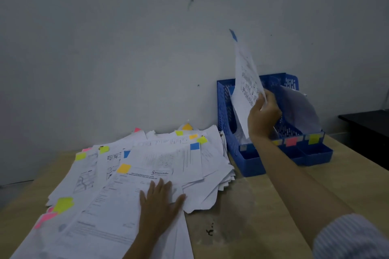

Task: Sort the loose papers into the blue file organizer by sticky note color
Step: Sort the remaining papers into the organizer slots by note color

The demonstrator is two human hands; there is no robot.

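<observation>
pile: loose papers (147, 166) spread over left half of the surface (242, 216), sticky notes in yellow, pink, orange, blue poking out at edges
left grip: left hand (160, 200) flat on the pile, fingers straight, pressing it down, grasping nothing
writing: top sheet has a printed letterhead with a logo, too blurred to read; rest of the print illegible
held sheet: paper (246, 82) with blue sticky note (233, 34) at its top corner, upright, lower edge inside the leftmost slot
right grip: right hand (263, 115) pinching that sheet at its lower right edge
organizer: blue file organizer (227, 124) right of the pile against the wall; front-rail tags pink (291, 141) and yellow (313, 138); leftmost tag hidden by the forearm
step: filing the blue-tagged sheet, looks mid-insert
next: likely lower it fully, release, then pull the next sheet from the pile and match its note colour to a slot tag
</observation>
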